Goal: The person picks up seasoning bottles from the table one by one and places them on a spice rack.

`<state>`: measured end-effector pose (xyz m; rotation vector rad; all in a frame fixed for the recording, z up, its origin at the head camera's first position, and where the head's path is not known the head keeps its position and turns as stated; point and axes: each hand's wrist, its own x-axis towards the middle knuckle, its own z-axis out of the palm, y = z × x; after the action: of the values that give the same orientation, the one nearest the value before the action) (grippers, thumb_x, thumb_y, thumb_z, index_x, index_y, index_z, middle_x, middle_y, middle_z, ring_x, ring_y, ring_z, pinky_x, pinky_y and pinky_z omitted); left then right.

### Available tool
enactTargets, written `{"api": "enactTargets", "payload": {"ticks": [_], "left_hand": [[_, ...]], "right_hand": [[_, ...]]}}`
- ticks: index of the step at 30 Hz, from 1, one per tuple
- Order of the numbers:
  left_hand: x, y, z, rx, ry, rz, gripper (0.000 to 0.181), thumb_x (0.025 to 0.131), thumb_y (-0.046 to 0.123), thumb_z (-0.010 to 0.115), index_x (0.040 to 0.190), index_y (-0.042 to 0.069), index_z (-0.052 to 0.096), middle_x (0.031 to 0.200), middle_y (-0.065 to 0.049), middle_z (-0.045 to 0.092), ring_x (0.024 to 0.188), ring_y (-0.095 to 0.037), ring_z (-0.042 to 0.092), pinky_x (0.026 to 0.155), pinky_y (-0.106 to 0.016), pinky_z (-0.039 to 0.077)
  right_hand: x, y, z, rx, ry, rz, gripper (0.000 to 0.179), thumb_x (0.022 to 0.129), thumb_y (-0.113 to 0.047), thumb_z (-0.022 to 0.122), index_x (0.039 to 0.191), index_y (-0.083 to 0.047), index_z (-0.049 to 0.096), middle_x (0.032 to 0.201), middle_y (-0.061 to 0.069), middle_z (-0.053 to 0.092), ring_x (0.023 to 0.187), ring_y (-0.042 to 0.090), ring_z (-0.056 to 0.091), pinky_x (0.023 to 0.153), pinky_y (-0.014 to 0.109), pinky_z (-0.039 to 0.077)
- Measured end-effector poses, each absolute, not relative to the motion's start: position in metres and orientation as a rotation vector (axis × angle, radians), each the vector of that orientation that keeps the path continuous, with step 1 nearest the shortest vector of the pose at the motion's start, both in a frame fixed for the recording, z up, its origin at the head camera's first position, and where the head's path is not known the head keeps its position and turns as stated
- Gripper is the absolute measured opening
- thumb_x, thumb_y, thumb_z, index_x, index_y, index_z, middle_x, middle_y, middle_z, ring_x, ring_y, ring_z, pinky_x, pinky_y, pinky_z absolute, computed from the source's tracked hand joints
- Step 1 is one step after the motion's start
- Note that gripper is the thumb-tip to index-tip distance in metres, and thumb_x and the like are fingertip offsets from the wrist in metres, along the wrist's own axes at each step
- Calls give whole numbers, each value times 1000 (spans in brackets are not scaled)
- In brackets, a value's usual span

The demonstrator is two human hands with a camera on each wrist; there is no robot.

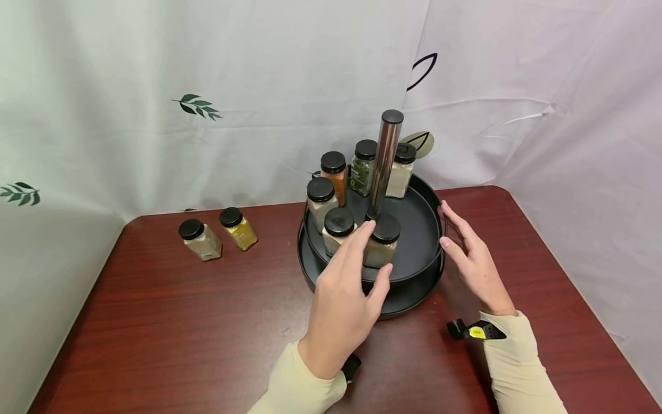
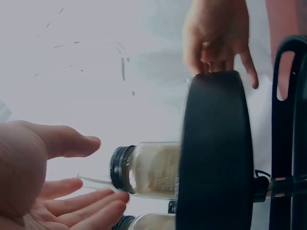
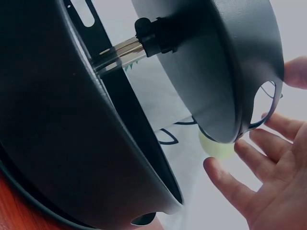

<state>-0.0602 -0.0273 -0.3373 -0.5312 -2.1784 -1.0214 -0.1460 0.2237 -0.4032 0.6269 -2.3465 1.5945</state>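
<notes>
A black two-tier spice rack with a shiny central post stands on the table. My left hand hovers at the front of the upper tier, thumb and fingers spread beside a black-capped jar of pale brownish spice. In the left wrist view, a gap shows between the thumb and that jar. On the rack's right side, my right hand touches the upper rim with its fingertips. Its fingers lie loosely extended by the oval cutout in the right wrist view.
Several more jars share the upper tier, including an orange one, a green herb one and a white one. Two jars, one beige and one yellow, stand on the table's left. A white curtain hangs behind.
</notes>
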Motion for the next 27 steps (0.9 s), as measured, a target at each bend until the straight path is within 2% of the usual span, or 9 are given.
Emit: {"api": "enactTargets", "payload": {"ticks": [4,10,15,18,22,27], "left_hand": [[-56,-38,-331,-553,-2077,-1077,54,87,4,75,137,1,56,134,-11,62,121,-19,62,98,-33,52],[-57,-58,-327,-479,-1999,-1055,50,84,4,77,131,0,62,118,-11,69,99,-23,69,86,-34,56],[-61,-79,-327,-363,-1987,-1068,47,84,4,76,130,1,64,114,-11,71,101,-23,70,91,-28,53],[-67,-94,-328,-280,-1984,-1044,44,86,7,75,128,2,65,114,-10,72,102,-24,69,92,-26,50],[-76,-116,-333,-147,-1956,-1000,39,87,10,75,125,4,69,112,-8,73,99,-25,70,89,-25,51],[-86,-143,-339,36,-1928,-971,37,86,8,76,122,6,71,110,-5,74,89,-22,70,80,-15,47]], "right_hand": [[-146,224,-403,633,-2336,1580,58,101,3,52,155,-13,39,162,6,33,145,12,36,108,18,37],[-145,224,-403,657,-2307,1574,58,99,7,53,154,-7,40,162,9,33,145,12,36,103,15,39],[-145,223,-404,664,-2296,1540,57,98,7,54,152,-6,43,161,7,34,145,12,37,101,15,40],[-145,224,-405,672,-2292,1531,56,98,7,55,151,-5,43,161,9,33,144,12,38,100,15,41],[-145,225,-405,672,-2302,1529,56,97,6,57,151,-5,44,162,10,33,144,12,38,100,15,41],[-145,226,-404,657,-2319,1529,55,97,5,58,150,-6,45,161,8,34,144,12,39,105,16,39]]}}
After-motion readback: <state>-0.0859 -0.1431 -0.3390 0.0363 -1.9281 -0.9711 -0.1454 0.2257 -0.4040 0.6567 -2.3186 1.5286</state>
